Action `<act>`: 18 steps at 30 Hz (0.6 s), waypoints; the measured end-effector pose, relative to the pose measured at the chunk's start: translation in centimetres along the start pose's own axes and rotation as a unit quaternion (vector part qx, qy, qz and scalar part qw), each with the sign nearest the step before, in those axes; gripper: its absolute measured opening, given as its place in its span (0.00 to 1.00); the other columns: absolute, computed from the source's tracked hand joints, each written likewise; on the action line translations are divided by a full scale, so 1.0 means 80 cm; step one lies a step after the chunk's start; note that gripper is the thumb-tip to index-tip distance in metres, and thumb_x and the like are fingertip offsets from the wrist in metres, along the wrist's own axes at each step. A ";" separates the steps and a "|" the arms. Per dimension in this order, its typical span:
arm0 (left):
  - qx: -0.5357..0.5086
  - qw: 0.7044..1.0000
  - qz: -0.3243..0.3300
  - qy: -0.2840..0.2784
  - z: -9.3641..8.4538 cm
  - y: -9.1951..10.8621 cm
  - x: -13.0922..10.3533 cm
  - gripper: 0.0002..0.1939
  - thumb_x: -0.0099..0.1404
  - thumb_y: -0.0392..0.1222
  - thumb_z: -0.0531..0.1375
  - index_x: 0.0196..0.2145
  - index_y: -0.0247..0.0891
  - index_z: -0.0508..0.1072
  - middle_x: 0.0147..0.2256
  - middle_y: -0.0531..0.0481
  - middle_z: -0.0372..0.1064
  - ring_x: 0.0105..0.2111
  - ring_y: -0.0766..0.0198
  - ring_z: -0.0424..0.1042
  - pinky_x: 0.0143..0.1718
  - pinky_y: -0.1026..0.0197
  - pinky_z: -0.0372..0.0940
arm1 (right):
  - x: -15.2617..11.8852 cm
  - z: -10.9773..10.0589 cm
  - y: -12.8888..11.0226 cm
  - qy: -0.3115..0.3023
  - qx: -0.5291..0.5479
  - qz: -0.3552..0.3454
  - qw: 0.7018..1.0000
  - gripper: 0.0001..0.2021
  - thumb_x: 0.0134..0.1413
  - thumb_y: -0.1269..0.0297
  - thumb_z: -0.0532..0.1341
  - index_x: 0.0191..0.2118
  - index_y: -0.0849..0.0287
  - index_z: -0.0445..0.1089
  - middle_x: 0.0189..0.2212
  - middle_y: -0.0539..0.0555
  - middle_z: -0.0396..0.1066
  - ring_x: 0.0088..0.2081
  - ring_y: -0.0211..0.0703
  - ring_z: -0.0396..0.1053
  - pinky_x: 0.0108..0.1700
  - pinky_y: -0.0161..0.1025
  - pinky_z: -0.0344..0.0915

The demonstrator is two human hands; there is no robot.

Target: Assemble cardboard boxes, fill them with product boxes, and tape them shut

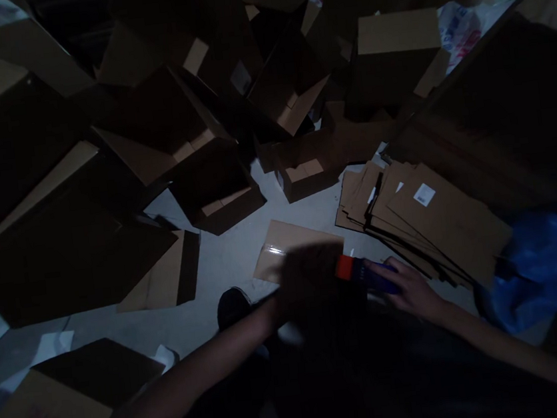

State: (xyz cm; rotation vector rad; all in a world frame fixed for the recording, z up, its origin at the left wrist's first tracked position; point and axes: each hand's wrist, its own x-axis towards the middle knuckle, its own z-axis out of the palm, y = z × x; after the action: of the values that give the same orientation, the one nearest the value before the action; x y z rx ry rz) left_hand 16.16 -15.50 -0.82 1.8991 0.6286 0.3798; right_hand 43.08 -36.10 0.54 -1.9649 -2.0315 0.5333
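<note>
My right hand (408, 288) is closed around a dark blue hand tool (379, 278) with a bright red-orange end; its exact kind is hard to make out in this dim light. The red end points left, against or just in front of the right edge of a brown cardboard box (294, 237). A strip of shiny clear tape lies across the box's left part, and its near side is in deep shadow. My left hand (274, 311) reaches to the near left side of this box. Darkness hides its fingers, so whether it grips the cardboard is unclear.
Flattened cardboard sheets (453, 219) are stacked at the right, the top one labelled. Beside them lies blue plastic (551, 265). Several open cartons (228, 211) stand ahead and left. A box with red writing (55, 415) sits near left. My dark shoe (233, 306) is on the floor.
</note>
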 end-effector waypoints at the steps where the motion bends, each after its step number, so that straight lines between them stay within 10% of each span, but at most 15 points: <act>1: 0.047 0.998 0.038 -0.032 0.011 0.006 0.000 0.35 0.67 0.57 0.64 0.68 0.44 0.66 0.68 0.41 0.62 0.69 0.36 0.56 0.72 0.39 0.40 | -0.004 0.000 0.004 -0.005 -0.001 -0.001 1.000 0.35 0.60 0.71 0.58 0.72 0.50 0.57 0.43 0.56 0.65 0.40 0.46 0.70 0.41 0.42 0.72; 8: 0.292 0.946 0.119 -0.077 0.031 0.013 0.003 0.30 0.74 0.50 0.55 0.72 0.51 0.58 0.73 0.44 0.52 0.70 0.38 0.52 0.67 0.34 0.45 | -0.029 0.008 0.014 -0.001 -0.071 0.004 0.997 0.32 0.58 0.68 0.59 0.69 0.52 0.63 0.44 0.57 0.68 0.40 0.47 0.69 0.39 0.41 0.70; 14: 0.295 0.941 0.131 -0.097 0.039 0.020 0.015 0.34 0.72 0.50 0.59 0.72 0.49 0.58 0.72 0.42 0.54 0.71 0.35 0.51 0.69 0.32 0.40 | 0.005 -0.020 0.002 -0.051 -0.180 0.038 0.982 0.24 0.58 0.71 0.61 0.59 0.49 0.73 0.40 0.57 0.72 0.40 0.48 0.68 0.42 0.41 0.66; 18: 0.238 0.947 0.180 -0.118 0.046 0.016 0.030 0.38 0.75 0.52 0.55 0.76 0.44 0.44 0.75 0.42 0.43 0.75 0.45 0.39 0.73 0.39 0.36 | -0.051 -0.025 0.052 0.005 -0.139 0.157 0.978 0.32 0.60 0.62 0.61 0.70 0.53 0.60 0.50 0.61 0.74 0.49 0.56 0.73 0.46 0.49 0.70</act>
State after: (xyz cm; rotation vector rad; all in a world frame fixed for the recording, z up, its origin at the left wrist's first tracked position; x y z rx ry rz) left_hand 20.41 -17.27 -1.17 2.4895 0.2158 0.2356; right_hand 47.85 -39.93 0.79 -2.4697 -1.8834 0.3113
